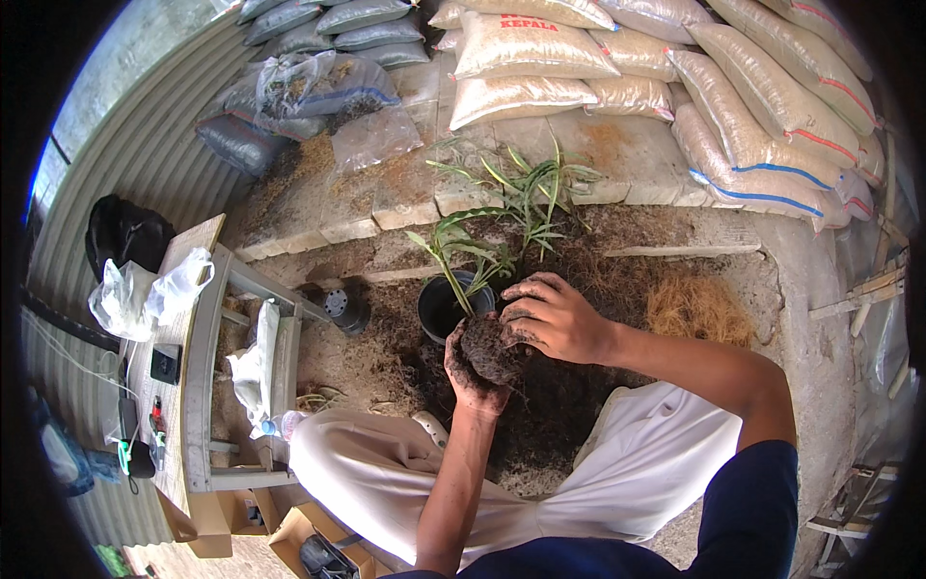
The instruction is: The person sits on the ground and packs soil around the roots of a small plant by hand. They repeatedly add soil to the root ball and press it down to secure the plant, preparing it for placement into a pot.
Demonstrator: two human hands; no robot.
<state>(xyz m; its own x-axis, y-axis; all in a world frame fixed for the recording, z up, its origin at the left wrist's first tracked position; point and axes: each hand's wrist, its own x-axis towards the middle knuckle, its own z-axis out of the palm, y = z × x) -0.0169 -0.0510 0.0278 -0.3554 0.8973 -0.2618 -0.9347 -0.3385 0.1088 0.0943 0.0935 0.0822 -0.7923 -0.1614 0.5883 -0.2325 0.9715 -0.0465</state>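
Observation:
My left hand (474, 383) cups a dark root ball (492, 349) from below and from the left. Out of that ball leans a leafy green plant (454, 279), its stem tilted up and left over a black plastic pot (432, 311). My right hand (553, 318) lies against the root ball's right side, fingers curled and caked with soil. Dark loose soil (542, 427) covers the ground between my knees. Past my hands stand more long-leaved plants (539, 192); their bases are partly hidden.
Brown coconut-like fibre (698, 307) lies to the right. An upturned black pot (346, 310) sits left. A wooden table (181, 362) holds a phone (166, 363) and plastic bags (148, 297). Filled sacks (535, 47) are stacked behind a concrete ledge (405, 210). Cardboard boxes (304, 528) stand lower left.

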